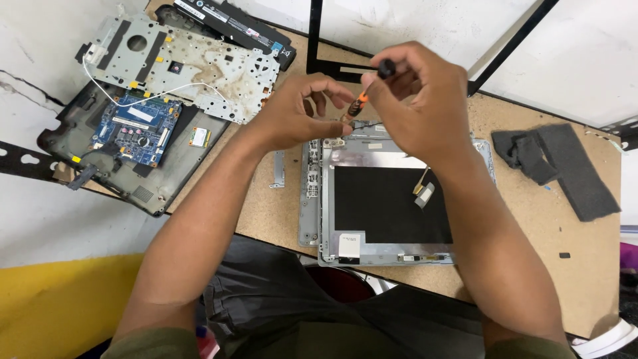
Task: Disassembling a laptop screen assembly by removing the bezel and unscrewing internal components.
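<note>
A grey-framed laptop screen panel (392,206) lies back-up, bearing a white label (349,244).

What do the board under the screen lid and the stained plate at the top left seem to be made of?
The board looks like pressed wood fibre: tan, matte, speckled, with a dark edge. The plate looks like thin stamped metal: dull silver, punched holes, brownish stains like rust or a spill.

A brown particleboard tabletop (531,219) fills the middle, its surface speckled and scuffed. White walls (40,60) with cracked, stained paint run from nine to two o'clock. At eight o'clock a yellow painted band (60,299) crosses the wall's lower part. Light is even, casting soft shadows across the board.
</note>
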